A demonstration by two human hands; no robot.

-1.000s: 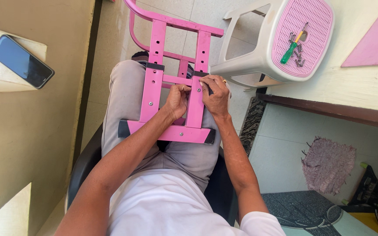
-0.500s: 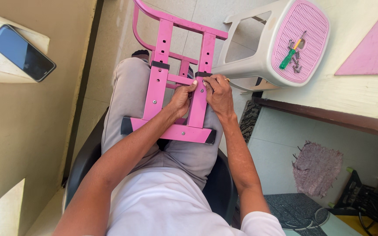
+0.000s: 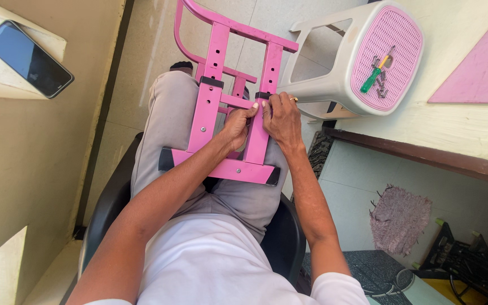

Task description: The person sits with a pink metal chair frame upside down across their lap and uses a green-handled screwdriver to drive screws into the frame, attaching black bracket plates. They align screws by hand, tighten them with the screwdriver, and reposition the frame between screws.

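Left grip: my fingers pinch the pink metal frame at its right upright.
Right grip: closed around that upright.
Care: I'd keep the frame flat on my lap.

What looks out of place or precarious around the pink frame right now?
The white plastic stool with a pink woven seat lies tipped on its side, a green-handled screwdriver on it. The black smartphone overhangs a ledge edge.

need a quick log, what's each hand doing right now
left hand: closed, pinching the pink frame
right hand: closed on the same frame's right bar
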